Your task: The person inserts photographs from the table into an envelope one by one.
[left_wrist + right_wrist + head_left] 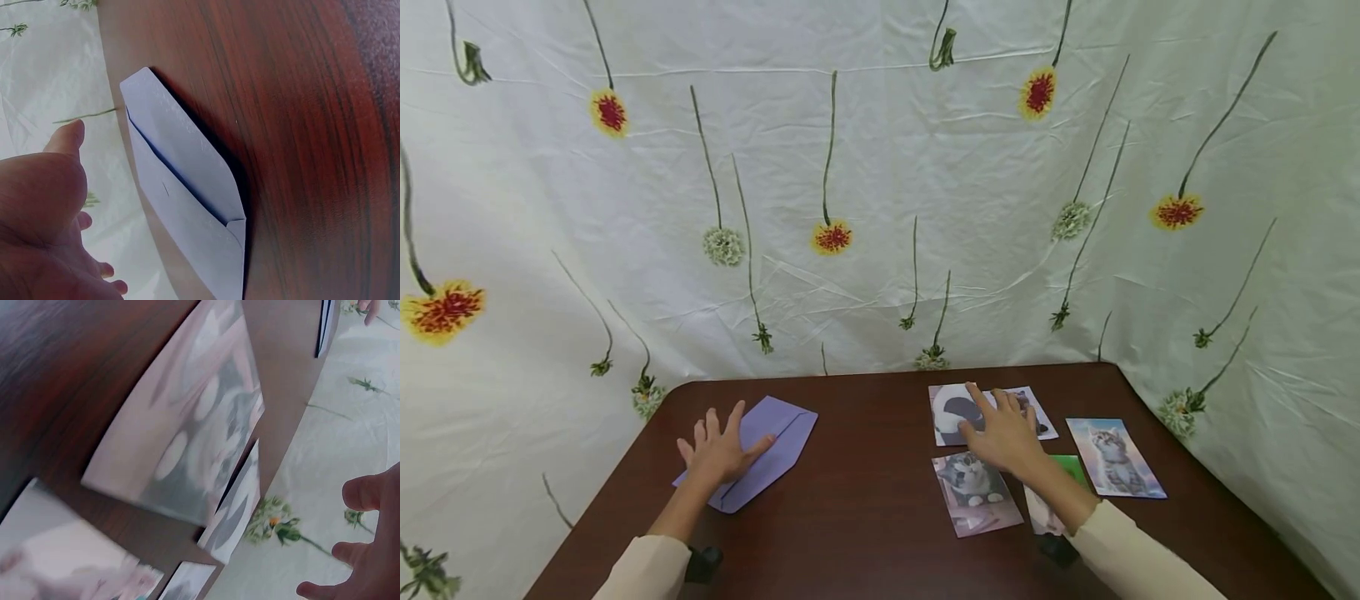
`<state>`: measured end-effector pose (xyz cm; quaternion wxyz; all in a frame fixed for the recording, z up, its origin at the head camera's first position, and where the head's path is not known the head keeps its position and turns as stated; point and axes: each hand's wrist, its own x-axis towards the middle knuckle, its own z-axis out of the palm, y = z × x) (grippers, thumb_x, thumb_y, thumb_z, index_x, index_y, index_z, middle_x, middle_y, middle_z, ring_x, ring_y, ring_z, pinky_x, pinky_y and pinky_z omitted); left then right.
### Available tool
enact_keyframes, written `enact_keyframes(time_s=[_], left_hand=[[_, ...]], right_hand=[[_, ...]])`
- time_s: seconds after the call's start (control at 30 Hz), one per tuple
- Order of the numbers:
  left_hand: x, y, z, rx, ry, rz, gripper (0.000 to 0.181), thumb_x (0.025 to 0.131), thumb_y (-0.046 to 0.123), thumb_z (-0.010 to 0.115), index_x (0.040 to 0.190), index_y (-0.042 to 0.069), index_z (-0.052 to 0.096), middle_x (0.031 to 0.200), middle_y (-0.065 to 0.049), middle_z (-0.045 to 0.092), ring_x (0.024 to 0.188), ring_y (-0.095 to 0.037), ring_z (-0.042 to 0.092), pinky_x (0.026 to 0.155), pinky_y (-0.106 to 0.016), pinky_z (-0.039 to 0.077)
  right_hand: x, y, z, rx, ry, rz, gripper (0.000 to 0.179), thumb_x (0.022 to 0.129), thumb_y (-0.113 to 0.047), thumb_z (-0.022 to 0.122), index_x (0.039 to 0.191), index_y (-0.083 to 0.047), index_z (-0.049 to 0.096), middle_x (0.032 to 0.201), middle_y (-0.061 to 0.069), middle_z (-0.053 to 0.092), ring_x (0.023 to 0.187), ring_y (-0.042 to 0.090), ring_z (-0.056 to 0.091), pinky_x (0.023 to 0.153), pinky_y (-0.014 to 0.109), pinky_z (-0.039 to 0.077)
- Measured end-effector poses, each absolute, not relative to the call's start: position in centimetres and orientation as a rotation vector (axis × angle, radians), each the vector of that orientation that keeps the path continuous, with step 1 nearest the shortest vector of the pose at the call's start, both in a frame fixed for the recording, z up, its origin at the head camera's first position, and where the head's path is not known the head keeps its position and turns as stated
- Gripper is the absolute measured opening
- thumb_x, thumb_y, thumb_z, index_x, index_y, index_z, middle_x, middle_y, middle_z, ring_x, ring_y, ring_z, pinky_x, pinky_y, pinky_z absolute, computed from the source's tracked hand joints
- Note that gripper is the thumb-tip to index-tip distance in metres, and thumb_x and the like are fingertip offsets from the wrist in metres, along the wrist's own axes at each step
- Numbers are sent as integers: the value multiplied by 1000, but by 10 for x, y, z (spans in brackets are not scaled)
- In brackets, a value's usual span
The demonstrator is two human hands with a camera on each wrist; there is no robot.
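Note:
A lavender envelope (780, 448) with its flap lifted lies at the left of the brown table. My left hand (718, 454) hovers over it with fingers spread, and the left wrist view shows the hand apart from the envelope (181, 187). To the right, my right hand (1006, 429) is held above several cat pictures, fingers spread and holding nothing. Beneath and around it are a black-and-white cat picture (951, 408), a grey kitten picture (973, 492), a partly hidden green-edged picture (1070, 468) and a kitten picture with a pastel sky (1116, 458).
The dark brown table (865, 483) has its far edge against a white cloth (880, 167) printed with flowers, which also hangs at both sides. A band with a dark block sits at each wrist, below the cream sleeves (1138, 554).

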<state>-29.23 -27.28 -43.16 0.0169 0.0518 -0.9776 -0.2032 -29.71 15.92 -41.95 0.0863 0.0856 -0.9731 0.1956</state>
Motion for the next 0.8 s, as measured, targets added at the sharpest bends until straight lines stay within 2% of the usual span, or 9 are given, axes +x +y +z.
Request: enact_keyframes(time_s=[0.2, 0.4, 0.67, 0.8], left_hand=[[-297, -278, -434, 138, -3046, -620, 96, 94, 57, 61, 160, 5, 15, 158, -44, 3, 146, -63, 3, 110, -80, -1], [-304, -280, -435, 105, -3060, -698, 95, 95, 58, 60, 160, 6, 14, 159, -43, 4, 146, -62, 7, 111, -79, 5], [-311, -286, -443, 20, -3058, -709, 89, 95, 53, 63, 159, 8, 20, 156, -43, 12, 144, -61, 17, 110, -79, 12], [-316, -289, -449, -23, -3043, -667, 89, 94, 53, 65, 159, 8, 23, 154, -44, 16, 142, -62, 21, 109, -79, 15]], right_hand=[[-298, 138, -421, 297, -2861, 663, 64, 98, -39, 57, 157, -22, 40, 153, 27, 43, 143, 51, 37, 109, 77, 20], [-299, 120, -424, 360, -2846, 763, 64, 98, -39, 58, 157, -23, 39, 147, 23, 50, 138, 42, 46, 108, 72, 25], [-298, 103, -430, 452, -2774, 929, 59, 97, -32, 62, 153, -17, 46, 143, 23, 57, 131, 49, 53, 104, 73, 34], [-297, 94, -431, 445, -2777, 1009, 58, 97, -31, 62, 152, -18, 47, 143, 22, 57, 131, 48, 52, 104, 71, 38]])
